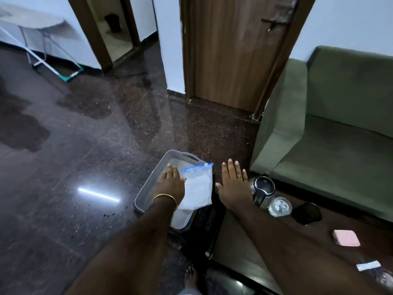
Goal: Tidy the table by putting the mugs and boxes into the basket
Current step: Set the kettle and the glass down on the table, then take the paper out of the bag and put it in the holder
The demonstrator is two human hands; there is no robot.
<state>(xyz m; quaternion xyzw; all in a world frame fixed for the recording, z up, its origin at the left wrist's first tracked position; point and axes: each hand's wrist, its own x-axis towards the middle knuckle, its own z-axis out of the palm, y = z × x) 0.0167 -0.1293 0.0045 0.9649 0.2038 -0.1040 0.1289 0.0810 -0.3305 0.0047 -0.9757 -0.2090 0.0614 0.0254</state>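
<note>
Basket (148, 193), grey with holes in its sides, sitting at the left end of the dark table (238, 241). Left hand (172, 182) reaching over it, gold bangle (164, 198) on the wrist, thumb pinching the edge of a see-through zip bag (198, 188) with a blue strip along the top. Bag hanging over the right side of the basket, something white inside. Right hand (234, 186) flat in the air just beside the bag, fingers straight and spread, gripping nothing, ring on one finger.

Close to the right hand: shiny steel mug with a black lid (263, 190), standing on the table. Next to that, a clear glass (279, 206). Then a black flat thing (306, 212), too dark to name. Nearer along the table, a small pink box (346, 237), and a white strip (368, 265) by the right edge. Right forearm stretched across the table, well apart from the pink box.

Green sofa (331, 128) behind the table. Brown wooden door (234, 50) past it. Dark shiny floor (74, 167) on the left, with a bright streak of light. Bare foot (190, 277) at the bottom.
</note>
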